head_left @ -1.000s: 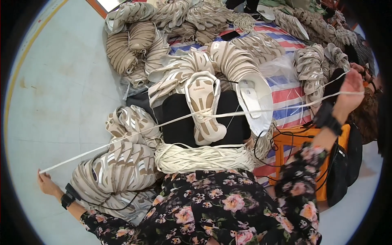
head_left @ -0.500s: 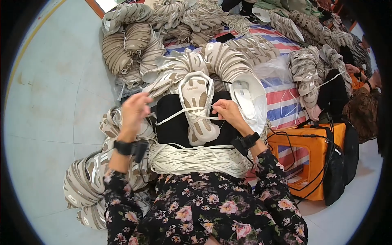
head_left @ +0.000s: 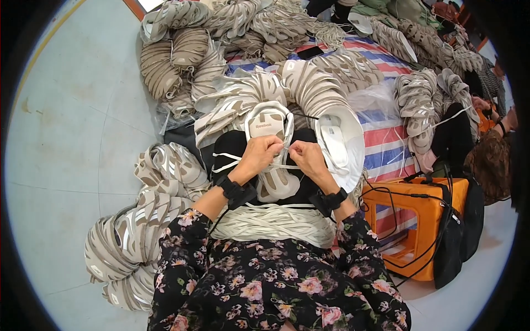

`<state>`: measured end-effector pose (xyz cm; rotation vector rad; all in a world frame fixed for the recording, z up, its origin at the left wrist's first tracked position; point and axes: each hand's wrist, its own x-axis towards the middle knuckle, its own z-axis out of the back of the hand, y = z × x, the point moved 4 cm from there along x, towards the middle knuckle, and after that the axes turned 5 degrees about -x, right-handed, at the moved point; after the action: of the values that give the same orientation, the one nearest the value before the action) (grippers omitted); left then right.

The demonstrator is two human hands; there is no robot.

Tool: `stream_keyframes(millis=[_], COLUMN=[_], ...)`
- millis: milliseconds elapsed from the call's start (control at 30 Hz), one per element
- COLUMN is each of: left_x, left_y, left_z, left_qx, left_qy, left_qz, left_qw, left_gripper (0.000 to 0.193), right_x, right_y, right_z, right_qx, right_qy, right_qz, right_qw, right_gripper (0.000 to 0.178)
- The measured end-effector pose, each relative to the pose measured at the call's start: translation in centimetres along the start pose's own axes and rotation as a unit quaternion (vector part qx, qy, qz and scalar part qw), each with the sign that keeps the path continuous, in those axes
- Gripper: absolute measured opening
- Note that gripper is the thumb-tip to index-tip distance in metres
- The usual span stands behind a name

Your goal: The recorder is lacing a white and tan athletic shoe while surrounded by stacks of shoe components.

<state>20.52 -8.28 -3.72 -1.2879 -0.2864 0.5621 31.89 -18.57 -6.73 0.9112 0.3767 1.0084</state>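
A beige and white shoe upper [head_left: 267, 122] lies over my black-clad lap, its tongue end away from me and its toe toward me. White shoelace [head_left: 228, 160] runs across it and trails to the left. Above the lacing, my left hand [head_left: 261, 156] and my right hand [head_left: 309, 158] meet with fingertips pinched, nearly touching. The lace passes between them at the shoe's right eyelet edge. My left hand covers part of the lacing. A bundle of white laces [head_left: 270, 225] rests across my lap, close to my waist.
Stacked shoe uppers [head_left: 118, 243] sit at my left, with more stacks [head_left: 314, 83] ahead. A white rounded piece [head_left: 353, 140] lies right of the shoe upper. An orange stool [head_left: 425, 204] with black cables stands at the right. Another person's sleeve [head_left: 486, 168] shows beyond it.
My left hand has come from the left, where it was raised, in to the shoe upper beside my right hand. My right hand stays near the right eyelet edge.
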Motion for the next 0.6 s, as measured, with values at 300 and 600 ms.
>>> stream_keyframes(millis=[300,600], left_x=[-0.5,-4.5], left_y=[-0.6,5.6], left_z=[1.0,4.6], left_qx=[-0.156,-0.231], left_qy=[-0.088,-0.131], left_qz=[0.038,0.136], left_qw=[0.983,0.954], left_gripper=[0.016,0.014], right_x=[0.9,2.8], right_y=[0.6,7.1], right_z=[0.7,-2.3], right_qx=[0.101,-0.010], right_qy=[0.128,0.055], right_qz=[-0.073,0.215], right_qw=[0.984,0.975], right_gripper=[0.014,0.014])
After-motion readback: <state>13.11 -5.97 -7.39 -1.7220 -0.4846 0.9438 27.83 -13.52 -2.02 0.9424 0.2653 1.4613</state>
